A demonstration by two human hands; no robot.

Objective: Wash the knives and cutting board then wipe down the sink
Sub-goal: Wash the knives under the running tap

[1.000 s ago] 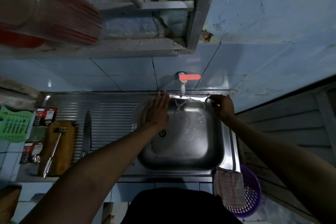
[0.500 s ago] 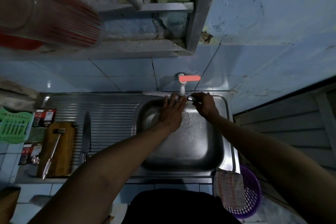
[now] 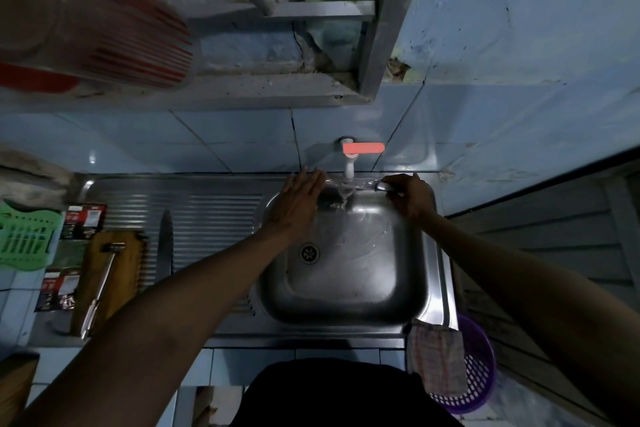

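While water runs from a white wall tap [image 3: 348, 170] with an orange handle, a person leans over a steel sink [image 3: 346, 291] and rinses a knife [image 3: 360, 184] under the stream. The right hand [image 3: 408, 196] curls around the knife's handle at the far right corner of the basin, holding the blade level so it points left beneath the spout. The left hand [image 3: 298, 203] is flat with fingers straight and close together, fingertips reaching the blade's tip at the basin's far left edge. Whether they press on the metal is too dim to tell.

The basin is wet, with a round drain [image 3: 309, 252] near its left side. On the ribbed draining board [image 3: 207, 218] to the left lies a second knife [image 3: 165, 246], blade pointing away from the person. Just left of it rests a wooden cutting board [image 3: 128, 274], with a metal utensil [image 3: 100, 291] lying along its length. Further left sit small printed packets [image 3: 81, 220] and a green plastic basket [image 3: 24, 239].

A checked cloth [image 3: 436, 357] hangs over the sink's near right corner, above a purple basket [image 3: 479, 374] on the floor.
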